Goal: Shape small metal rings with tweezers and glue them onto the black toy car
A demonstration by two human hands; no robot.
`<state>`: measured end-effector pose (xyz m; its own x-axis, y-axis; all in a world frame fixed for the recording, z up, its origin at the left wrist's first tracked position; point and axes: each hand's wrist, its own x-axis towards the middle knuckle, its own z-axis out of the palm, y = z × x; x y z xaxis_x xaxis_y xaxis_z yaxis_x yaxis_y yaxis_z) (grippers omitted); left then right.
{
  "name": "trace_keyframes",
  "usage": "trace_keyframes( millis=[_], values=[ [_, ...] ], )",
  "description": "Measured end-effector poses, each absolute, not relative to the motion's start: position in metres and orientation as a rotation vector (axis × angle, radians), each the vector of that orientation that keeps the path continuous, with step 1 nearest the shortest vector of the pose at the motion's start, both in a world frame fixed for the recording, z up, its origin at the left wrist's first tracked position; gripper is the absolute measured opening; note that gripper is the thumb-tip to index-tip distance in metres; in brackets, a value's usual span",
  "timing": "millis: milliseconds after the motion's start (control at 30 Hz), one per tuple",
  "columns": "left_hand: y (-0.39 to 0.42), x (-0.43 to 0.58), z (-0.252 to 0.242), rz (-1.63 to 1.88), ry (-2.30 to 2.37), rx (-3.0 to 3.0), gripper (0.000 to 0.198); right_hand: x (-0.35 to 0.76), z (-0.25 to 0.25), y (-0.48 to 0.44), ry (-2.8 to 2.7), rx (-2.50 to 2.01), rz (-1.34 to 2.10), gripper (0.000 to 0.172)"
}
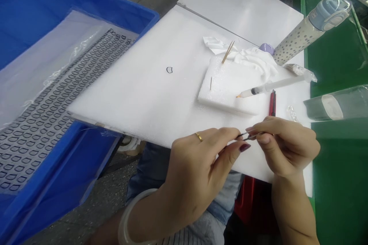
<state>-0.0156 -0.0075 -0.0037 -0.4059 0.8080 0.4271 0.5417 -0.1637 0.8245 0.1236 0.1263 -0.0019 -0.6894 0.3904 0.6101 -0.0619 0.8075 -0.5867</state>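
Observation:
My left hand [204, 160], with a ring and a bracelet, pinches one side of a small dark ring-shaped part [245, 136] between thumb and forefinger. The other side of the part lies in the fingers of my right hand [284, 141], whose fingertips almost meet the left ones. Both hands are over the near edge of the white foam-covered table [129, 95]. A similar black outlined piece [169, 70] lies alone on the foam. Beyond my hands, a white foam block [227, 84] holds upright toothpicks [228, 52], and a syringe [270, 86] rests across it.
At left, a blue tray [115, 5] holds a sheet with rows of black outlined pieces [51, 111]. A dotted bottle [299, 38], crumpled tissue [247, 56], a red cutter [272, 103] and a clear container [345, 105] are at right.

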Motion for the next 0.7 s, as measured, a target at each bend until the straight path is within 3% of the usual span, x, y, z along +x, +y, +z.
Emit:
trace_keyframes(
  millis=[700],
  values=[
    [-0.0063,-0.0143,-0.0057,1.585,1.851,1.525,0.013,0.1224,-0.0018,0.1234,-2.196,-0.28,0.843,0.016]
  ],
)
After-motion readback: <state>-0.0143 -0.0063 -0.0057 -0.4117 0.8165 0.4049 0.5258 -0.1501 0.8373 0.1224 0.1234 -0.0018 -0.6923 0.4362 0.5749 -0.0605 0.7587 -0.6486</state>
